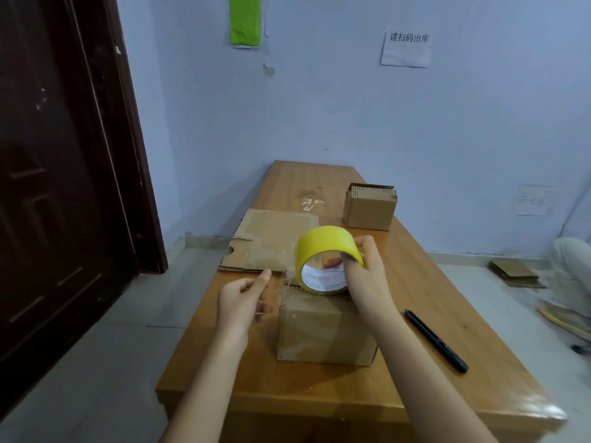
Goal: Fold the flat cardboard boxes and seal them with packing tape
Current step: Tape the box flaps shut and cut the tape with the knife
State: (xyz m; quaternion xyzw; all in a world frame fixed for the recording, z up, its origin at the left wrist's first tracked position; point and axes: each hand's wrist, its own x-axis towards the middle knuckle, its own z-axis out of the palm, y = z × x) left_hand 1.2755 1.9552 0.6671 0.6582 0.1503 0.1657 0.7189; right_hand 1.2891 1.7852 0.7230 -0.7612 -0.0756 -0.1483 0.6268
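Observation:
A small folded cardboard box (323, 330) stands on the wooden table (425, 302) in front of me. My right hand (367, 273) grips a yellow roll of packing tape (326, 251) just above the box's top, fingers through the core. My left hand (243, 302) is to the left of the box and pinches the free end of a clear tape strip (281, 281) that stretches back to the roll. A flat unfolded cardboard box (271, 241) lies behind them. A second folded box (369, 207) stands farther back on the right.
A black pen (436, 342) lies on the table right of the near box. More flat cardboard (515, 273) lies on the floor at right, beside a person's leg and shoe (566, 302). A dark door (64, 187) is at left, the wall behind the table.

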